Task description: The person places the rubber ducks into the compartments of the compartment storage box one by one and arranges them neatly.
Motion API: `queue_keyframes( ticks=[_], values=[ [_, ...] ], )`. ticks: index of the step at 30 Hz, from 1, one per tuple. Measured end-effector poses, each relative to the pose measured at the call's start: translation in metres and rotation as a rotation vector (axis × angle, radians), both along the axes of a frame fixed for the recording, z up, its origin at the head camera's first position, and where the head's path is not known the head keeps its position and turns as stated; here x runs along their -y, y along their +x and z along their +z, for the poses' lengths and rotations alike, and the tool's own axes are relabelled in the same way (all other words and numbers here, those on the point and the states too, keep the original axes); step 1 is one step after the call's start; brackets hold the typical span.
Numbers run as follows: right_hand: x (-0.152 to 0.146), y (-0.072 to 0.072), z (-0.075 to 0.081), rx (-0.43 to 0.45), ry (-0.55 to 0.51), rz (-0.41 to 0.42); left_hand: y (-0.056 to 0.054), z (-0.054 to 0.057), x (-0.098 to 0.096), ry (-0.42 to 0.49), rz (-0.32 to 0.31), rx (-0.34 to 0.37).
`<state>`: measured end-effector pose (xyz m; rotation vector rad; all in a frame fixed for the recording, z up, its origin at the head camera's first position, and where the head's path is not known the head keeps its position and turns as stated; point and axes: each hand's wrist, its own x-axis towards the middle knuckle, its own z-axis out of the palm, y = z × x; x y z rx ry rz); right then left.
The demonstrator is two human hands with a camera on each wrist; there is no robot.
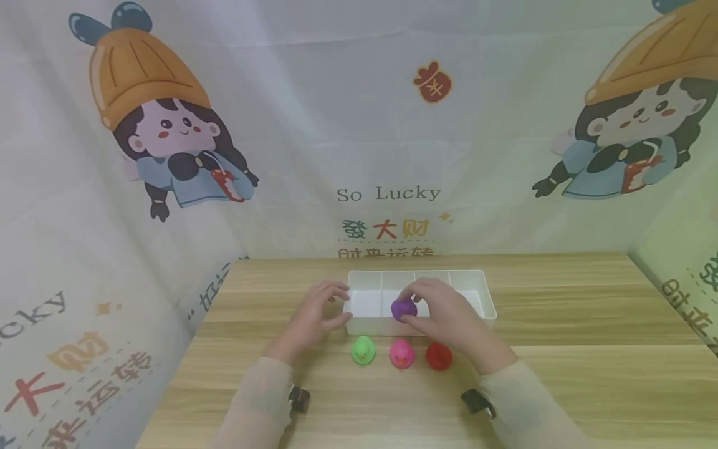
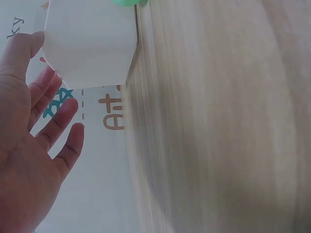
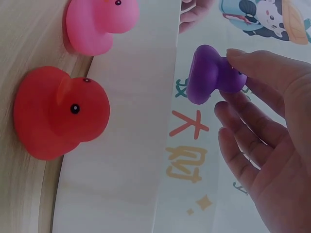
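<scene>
My right hand (image 1: 443,312) pinches a purple rubber duck (image 3: 206,75) between thumb and fingertips. In the head view the duck overlaps the middle of a white divided box (image 1: 364,326); from the right wrist it shows above the box's rim. At the box's left end is my left hand (image 1: 311,318), its thumb tip right at the rim and its other fingers spread loosely, holding nothing. Along the box's front side stand a green rubber duck (image 1: 363,350), a pink rubber duck (image 1: 401,354) and a red rubber duck (image 3: 58,114).
The box stands on a wood-grain table (image 1: 561,386), its inside split by thin upright dividers. Behind the table hangs a printed white cloth (image 1: 303,143) with cartoon figures and lettering, which also covers both sides. Dark straps (image 1: 300,399) circle the sleeves near the wrists.
</scene>
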<state>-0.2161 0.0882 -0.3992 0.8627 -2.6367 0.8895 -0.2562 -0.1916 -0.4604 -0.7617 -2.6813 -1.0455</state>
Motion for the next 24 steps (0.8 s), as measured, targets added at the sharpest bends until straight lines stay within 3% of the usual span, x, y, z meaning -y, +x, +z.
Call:
queue_keyframes(
  ticks=[8,24],
  values=[
    [0.007,-0.006,-0.004,-0.029,-0.010,0.017,-0.001,0.001,-0.001,-0.005,0.014,-0.009],
    [0.022,-0.011,-0.011,0.018,-0.017,0.008,-0.002,-0.002,0.000,-0.006,-0.005,-0.023]
  ],
)
